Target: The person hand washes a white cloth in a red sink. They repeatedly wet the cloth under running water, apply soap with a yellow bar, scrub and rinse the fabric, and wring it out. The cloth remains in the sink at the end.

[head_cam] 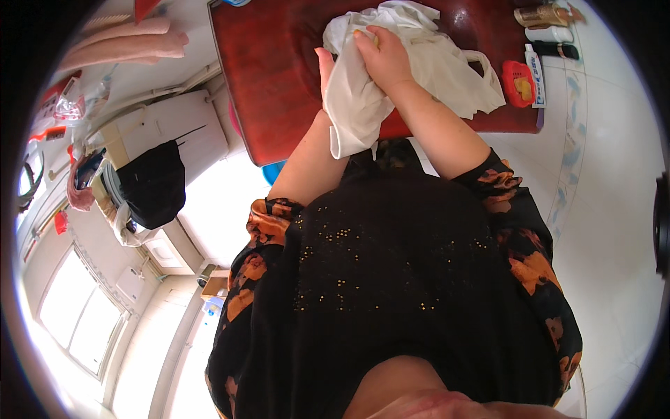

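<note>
A wet-looking white garment (434,68) lies bunched on the dark red tabletop (277,94). My left hand (325,70) is beneath one part of it, mostly hidden, with the cloth draped over its palm and wrist. A hemmed end of the cloth hangs toward my body past the table's front edge. From above, my right hand (384,57) presses on the same cloth, fingers curled. Between its thumb and fingers a small yellowish piece (376,41) shows, perhaps soap; most of it is covered.
At the table's right edge are a red soap dish (510,84) with a yellow piece in it, a toothpaste tube (535,76) and several bottles (542,34) beside a tiled wall. To the left, black cloth (154,183) drapes over a white appliance; pink towels (128,42) hang higher.
</note>
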`<state>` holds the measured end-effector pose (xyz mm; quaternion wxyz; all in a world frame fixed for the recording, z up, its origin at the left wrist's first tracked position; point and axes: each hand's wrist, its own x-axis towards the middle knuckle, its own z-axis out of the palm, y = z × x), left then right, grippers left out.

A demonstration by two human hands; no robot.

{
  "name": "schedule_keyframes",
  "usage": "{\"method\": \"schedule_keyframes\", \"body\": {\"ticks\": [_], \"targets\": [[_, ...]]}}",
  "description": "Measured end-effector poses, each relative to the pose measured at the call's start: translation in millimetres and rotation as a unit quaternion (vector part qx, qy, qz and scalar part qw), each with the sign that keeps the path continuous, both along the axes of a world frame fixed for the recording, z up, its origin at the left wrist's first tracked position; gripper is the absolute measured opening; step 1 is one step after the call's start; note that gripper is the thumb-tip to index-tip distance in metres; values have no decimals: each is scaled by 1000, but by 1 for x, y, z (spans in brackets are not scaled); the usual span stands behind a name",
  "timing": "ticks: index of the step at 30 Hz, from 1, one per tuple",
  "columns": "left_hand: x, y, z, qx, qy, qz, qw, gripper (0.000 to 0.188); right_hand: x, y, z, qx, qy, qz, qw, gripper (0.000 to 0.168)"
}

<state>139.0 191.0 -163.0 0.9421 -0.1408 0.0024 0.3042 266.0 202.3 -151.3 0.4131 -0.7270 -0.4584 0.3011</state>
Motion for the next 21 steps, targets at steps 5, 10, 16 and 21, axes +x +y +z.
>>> {"method": "schedule_keyframes", "body": {"ticks": [5, 10, 16, 21], "targets": [[0, 3, 13, 28, 161, 28, 986, 90, -13, -31, -13, 99, 52, 33, 993, 55], [3, -7, 12, 4, 123, -27, 992, 86, 32, 1, -21, -28, 195, -140, 970, 43], [-2, -12, -20, -48, 29, -13, 998, 75, 9, -29, 12, 195, -73, 70, 976, 35], [42, -14, -25, 56, -173, 119, 976, 73, -8, -29, 20, 151, -273, 142, 939, 31]]}}
